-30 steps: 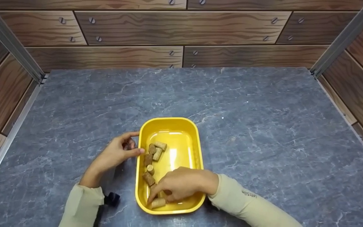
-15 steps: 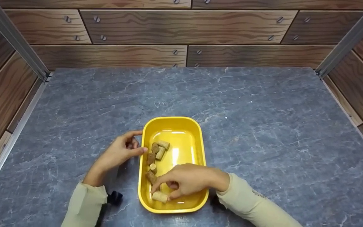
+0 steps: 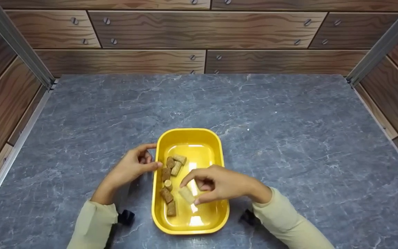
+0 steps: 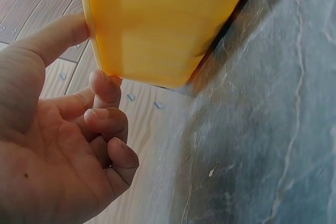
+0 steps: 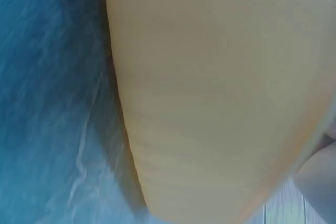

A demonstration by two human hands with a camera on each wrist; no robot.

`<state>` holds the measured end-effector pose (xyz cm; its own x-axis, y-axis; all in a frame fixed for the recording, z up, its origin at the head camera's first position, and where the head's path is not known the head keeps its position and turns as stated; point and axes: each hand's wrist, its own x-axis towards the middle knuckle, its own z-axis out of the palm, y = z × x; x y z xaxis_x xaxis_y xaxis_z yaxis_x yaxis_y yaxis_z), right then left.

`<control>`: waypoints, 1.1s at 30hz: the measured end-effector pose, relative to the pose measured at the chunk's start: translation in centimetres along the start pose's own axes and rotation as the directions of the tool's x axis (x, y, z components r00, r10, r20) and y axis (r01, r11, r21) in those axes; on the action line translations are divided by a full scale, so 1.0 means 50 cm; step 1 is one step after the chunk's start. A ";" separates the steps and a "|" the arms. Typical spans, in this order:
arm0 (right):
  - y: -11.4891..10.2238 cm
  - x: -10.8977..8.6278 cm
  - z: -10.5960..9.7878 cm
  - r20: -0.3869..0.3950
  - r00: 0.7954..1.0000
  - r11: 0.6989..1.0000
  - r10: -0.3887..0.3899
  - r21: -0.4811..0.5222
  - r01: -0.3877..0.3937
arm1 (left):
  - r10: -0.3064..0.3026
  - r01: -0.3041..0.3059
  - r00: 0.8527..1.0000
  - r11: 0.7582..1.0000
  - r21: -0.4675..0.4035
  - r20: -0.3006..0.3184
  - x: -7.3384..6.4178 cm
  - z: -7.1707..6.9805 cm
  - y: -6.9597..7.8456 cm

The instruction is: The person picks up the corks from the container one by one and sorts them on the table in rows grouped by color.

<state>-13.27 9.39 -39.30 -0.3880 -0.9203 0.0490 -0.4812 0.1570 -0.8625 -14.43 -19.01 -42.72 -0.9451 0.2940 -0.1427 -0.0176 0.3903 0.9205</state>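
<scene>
A yellow plastic tray point(image 3: 156, 207) stands on the table with wine corks inside. Between thumb and index finger, my right hand point(image 3: 219, 183) pinches a pale cork point(image 3: 187, 194) over the middle of the tray. My left hand point(image 3: 128, 173) holds the tray's left rim, its thumb tip over the edge and index finger against the outside. Several corks lie along the tray's left side, among them a brown cork point(image 3: 171, 209) nearest me and a pale cork point(image 3: 179, 159) farthest away. In the right wrist view, the tray's outer wall point(image 5: 210, 98) hides nearly all of the hand.
A grey-blue marbled tabletop point(image 3: 288, 138) surrounds the tray. Wood-patterned panels point(image 3: 206, 31) border it at the back and both sides. Metal posts point(image 3: 29, 52) stand at the rear corners. Black wrist devices point(image 3: 126, 218) are worn at both cuffs.
My right hand has lifted the pale cork from the tray's near end and moved up and to the right, uncovering a brown cork. The left hand keeps its hold on the rim.
</scene>
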 end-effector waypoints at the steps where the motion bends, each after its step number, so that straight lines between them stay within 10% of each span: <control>1: 0.000 -0.005 -0.004 -0.023 1.000 1.000 -0.003 0.029 0.004 | -0.002 0.002 1.000 1.000 0.001 -0.001 0.001 0.000 -0.001; 10: 0.024 -0.079 -0.056 -0.275 0.957 0.986 -0.095 0.109 0.130 | -0.010 0.010 1.000 1.000 -0.009 0.000 0.001 0.000 -0.004; 19: 0.061 -0.167 -0.103 -0.552 0.831 0.973 0.071 0.223 0.065 | -0.014 0.014 1.000 1.000 -0.004 -0.002 0.003 -0.001 -0.006; 25: 0.074 -0.196 -0.122 -0.602 0.739 0.940 0.303 0.319 -0.125 | -0.023 0.023 1.000 1.000 -0.008 -0.002 0.003 -0.001 -0.008; 33: 0.093 -0.201 -0.145 -0.513 0.694 0.862 0.506 0.342 -0.375 | -0.032 0.032 0.999 0.999 -0.018 -0.003 0.004 0.000 -0.010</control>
<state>-17.28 21.97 -40.14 -0.9156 -0.3754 -0.1437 -0.0004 0.3585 -0.9335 -14.61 -19.14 -43.19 -0.9449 0.2793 -0.1708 -0.0533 0.3834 0.9220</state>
